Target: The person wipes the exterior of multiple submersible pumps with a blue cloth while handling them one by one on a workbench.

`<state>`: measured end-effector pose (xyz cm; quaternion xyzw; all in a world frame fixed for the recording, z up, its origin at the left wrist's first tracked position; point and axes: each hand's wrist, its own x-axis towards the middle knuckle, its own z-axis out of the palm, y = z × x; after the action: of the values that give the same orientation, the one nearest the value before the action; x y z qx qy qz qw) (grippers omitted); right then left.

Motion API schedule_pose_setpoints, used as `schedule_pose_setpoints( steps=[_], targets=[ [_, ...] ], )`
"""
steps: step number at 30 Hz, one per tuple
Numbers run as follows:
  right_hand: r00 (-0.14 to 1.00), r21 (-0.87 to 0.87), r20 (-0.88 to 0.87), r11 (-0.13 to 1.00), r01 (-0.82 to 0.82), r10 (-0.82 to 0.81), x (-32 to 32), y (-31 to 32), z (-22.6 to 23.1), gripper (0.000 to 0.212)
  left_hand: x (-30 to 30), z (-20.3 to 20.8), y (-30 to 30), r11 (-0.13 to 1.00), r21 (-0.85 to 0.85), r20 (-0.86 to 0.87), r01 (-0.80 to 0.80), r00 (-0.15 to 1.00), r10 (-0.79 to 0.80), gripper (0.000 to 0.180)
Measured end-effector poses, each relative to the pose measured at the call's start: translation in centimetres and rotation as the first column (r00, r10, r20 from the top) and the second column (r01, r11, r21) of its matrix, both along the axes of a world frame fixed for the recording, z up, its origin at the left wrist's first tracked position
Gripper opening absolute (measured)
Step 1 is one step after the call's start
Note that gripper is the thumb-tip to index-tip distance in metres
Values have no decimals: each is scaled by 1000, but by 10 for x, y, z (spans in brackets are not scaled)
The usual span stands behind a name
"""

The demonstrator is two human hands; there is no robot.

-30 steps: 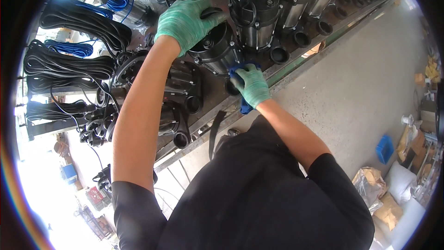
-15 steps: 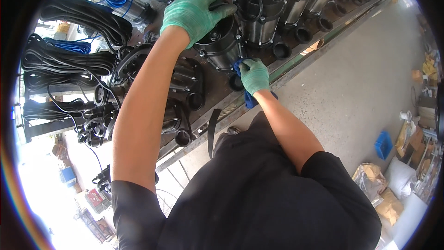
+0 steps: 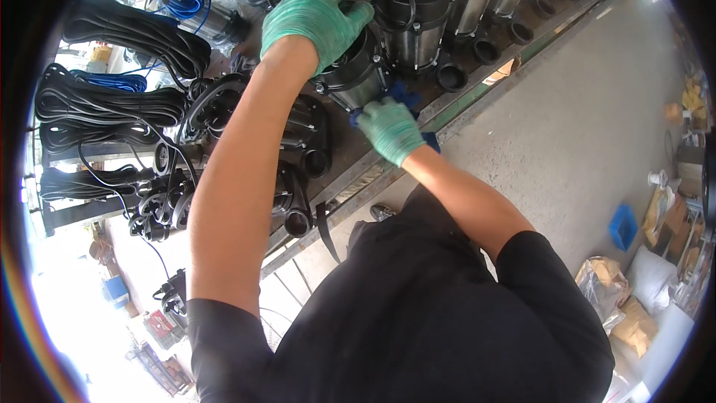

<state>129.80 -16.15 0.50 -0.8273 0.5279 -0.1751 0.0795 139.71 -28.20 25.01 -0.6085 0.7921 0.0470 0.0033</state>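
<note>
My left hand [image 3: 309,28], in a green glove, is closed over the top of a black-and-steel submersible pump [image 3: 354,78]; the fingers' far side is hidden. My right hand [image 3: 389,131], gloved alike, presses a dark blue cloth [image 3: 403,94] against the lower part of that pump's steel body. Some of the cloth sticks out past the fingers, and another bit shows below the wrist. The pump stands upright, and its round outlet at the base is covered by my right hand.
More pumps [image 3: 416,37] stand in a row to the right along the bench edge [image 3: 462,101]. To the left lie other pumps [image 3: 304,123] and coiled black cables [image 3: 112,101]. A blue cable coil [image 3: 179,0] sits farther back. On the floor at right is a blue bin [image 3: 621,227].
My right hand has moved left across the pump's lower body with the cloth, covering the outlet. My left hand stays on the pump's top, slightly shifted.
</note>
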Motion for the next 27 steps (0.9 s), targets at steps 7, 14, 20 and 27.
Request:
schedule_pose_setpoints(
  steps=[7,14,20,27],
  targets=[
    [471,421,700,843,335,-537,-111,4,-14,22,26,-12,50,959,-276,-102,-60,994,33,53],
    [622,217,670,908,358,-406,-34,-23,-7,25,63,-32,109,872,-485,-301,66,924,-237,31],
    [505,-134,856,991,8,112,-20,9,90,24,65,-43,163,872,-488,-352,-38,923,-157,33],
    [668,226,716,973,52,-202,-29,-18,38,27,45,-49,199,842,-535,-224,67,950,-218,32]
  ],
)
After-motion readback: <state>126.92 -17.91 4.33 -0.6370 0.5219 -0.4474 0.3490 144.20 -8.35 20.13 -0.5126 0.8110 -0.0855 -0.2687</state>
